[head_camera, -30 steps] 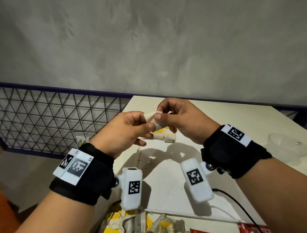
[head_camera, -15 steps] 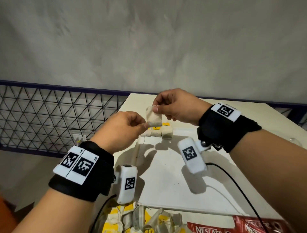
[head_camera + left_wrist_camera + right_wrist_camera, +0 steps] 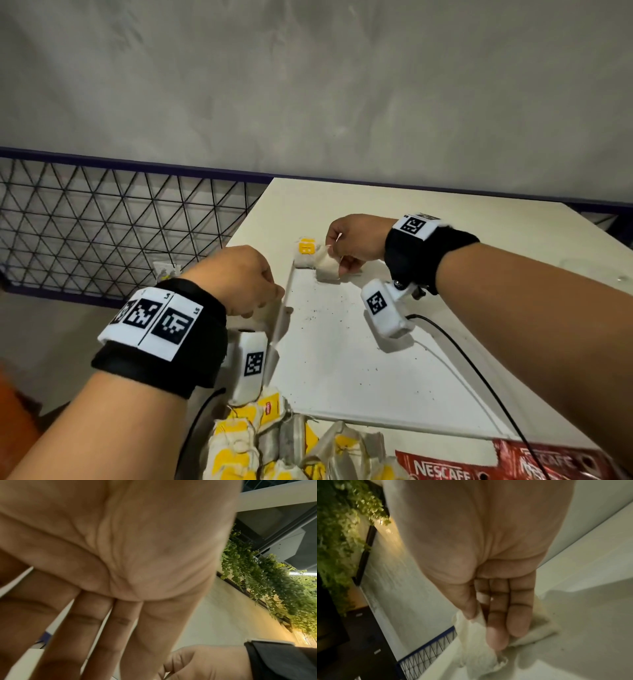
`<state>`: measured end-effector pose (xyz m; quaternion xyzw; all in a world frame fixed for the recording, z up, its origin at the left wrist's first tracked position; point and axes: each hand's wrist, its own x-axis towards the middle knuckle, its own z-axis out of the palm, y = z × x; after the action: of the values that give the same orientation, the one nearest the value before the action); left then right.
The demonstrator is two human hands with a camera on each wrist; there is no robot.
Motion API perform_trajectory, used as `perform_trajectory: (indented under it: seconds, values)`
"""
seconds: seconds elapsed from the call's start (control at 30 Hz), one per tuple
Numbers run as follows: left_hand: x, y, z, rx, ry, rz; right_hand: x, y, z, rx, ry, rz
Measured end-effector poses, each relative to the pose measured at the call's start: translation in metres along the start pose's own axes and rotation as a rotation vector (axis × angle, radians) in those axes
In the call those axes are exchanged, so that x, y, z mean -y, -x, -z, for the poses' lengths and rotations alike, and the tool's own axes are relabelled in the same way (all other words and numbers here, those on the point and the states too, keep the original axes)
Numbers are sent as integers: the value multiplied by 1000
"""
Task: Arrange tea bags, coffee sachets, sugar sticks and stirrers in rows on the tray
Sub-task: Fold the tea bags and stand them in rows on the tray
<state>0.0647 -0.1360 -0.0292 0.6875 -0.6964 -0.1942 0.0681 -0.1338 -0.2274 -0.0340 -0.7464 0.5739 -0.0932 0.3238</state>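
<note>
A white tray [image 3: 342, 363] lies on the pale table. My right hand [image 3: 337, 255] pinches a pale tea bag [image 3: 325, 265] low over the tray's far left corner, beside two tea bags, one with a yellow tag [image 3: 306, 248], lying there. In the right wrist view the thumb and fingers [image 3: 496, 635] clamp the tea bag [image 3: 476, 646] just above the tray floor. My left hand [image 3: 253, 284] is at the tray's left rim [image 3: 286, 301], knuckles up. The left wrist view shows its fingers [image 3: 96, 615] fairly straight and holding nothing.
A heap of loose tea bags with yellow tags [image 3: 274, 445] lies at the near edge. Red Nescafe sachets [image 3: 479, 469] sit right of it. A black cable [image 3: 462, 356] crosses the tray. A clear plastic cup [image 3: 596, 270] stands far right; a wire mesh fence [image 3: 102, 222] stands left.
Both hands held the tea bag up in the air. The left hand let go and dropped to the tray's left rim. The right hand carried the bag down to the far left corner.
</note>
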Motion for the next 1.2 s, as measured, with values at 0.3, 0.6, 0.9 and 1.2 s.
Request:
perform_trajectory:
  seconds: [0.3, 0.6, 0.9, 1.2]
  values:
    - [-2, 0, -1, -6, 27, -23, -1, -11, 3, -140, 427, 4]
    - [-1, 1, 0, -10, 51, -38, -5, -20, 2, -199, 549, -27]
    - [-6, 9, 18, -163, 181, -99, 5, -4, 11, -388, 374, 96]
    - [-27, 64, 59, -412, 295, -286, 46, 96, 3, -299, 328, 391]
